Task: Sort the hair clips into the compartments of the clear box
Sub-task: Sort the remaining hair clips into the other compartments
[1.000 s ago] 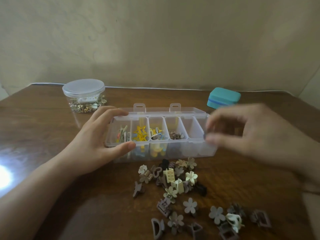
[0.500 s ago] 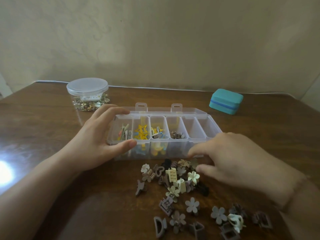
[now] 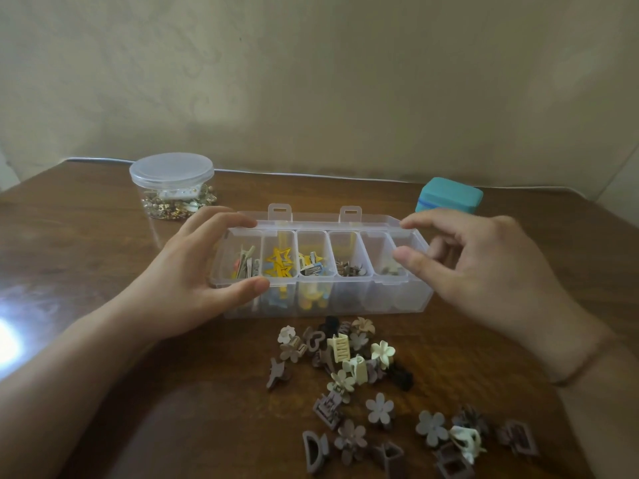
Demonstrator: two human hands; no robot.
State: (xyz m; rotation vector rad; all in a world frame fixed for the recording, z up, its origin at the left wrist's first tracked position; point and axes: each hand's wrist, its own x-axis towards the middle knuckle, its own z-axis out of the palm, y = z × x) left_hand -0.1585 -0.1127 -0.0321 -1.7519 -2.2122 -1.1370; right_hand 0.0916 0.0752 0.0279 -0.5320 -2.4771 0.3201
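The clear box (image 3: pixel 321 267) sits open in the middle of the tabletop (image 3: pixel 86 243), with the loose hair clips (image 3: pixel 349 361) heaped just in front of it, presumably so each one is a short reach from its compartment. The left hand (image 3: pixel 193 278) grips the box's left end, thumb on the near rim and fingers (image 3: pixel 224 219) curled over the far rim, likely to steady it. The right hand (image 3: pixel 484 267) hovers over the rightmost compartments, its fingers loosely spread and holding nothing I can see.
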